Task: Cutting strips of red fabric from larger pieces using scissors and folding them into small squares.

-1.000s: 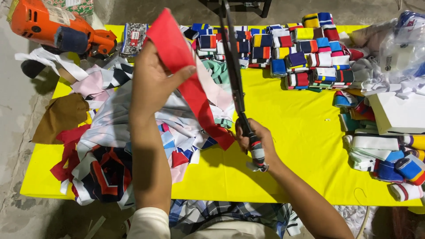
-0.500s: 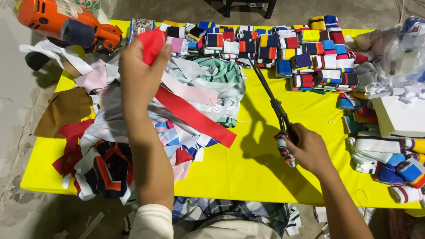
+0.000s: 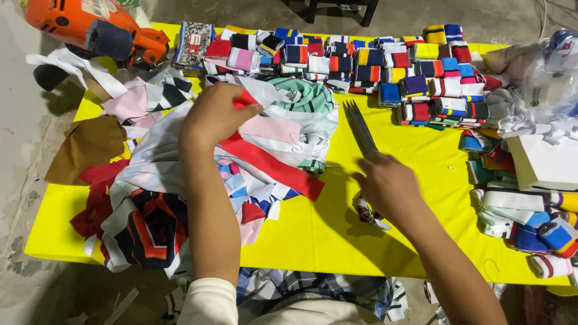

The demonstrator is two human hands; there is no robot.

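The left hand (image 3: 214, 117) pinches a long, soft red cloth strip (image 3: 271, 164) over the rumpled scrap pile (image 3: 150, 180). The right hand (image 3: 385, 186) grips long steel scissors (image 3: 361, 129), blades closed, flat on the smooth yellow table (image 3: 421, 156).

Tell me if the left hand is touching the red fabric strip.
Touching. The head view shows the left hand with its fingers closed over the upper end of the red fabric strip.

clear plastic bag (image 3: 551, 84) far right, white label (image 3: 96, 7) on orange tool (image 3: 90, 27)

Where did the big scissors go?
The scissors lie on the yellow table, under the right hand, right of the fabric scrap pile.
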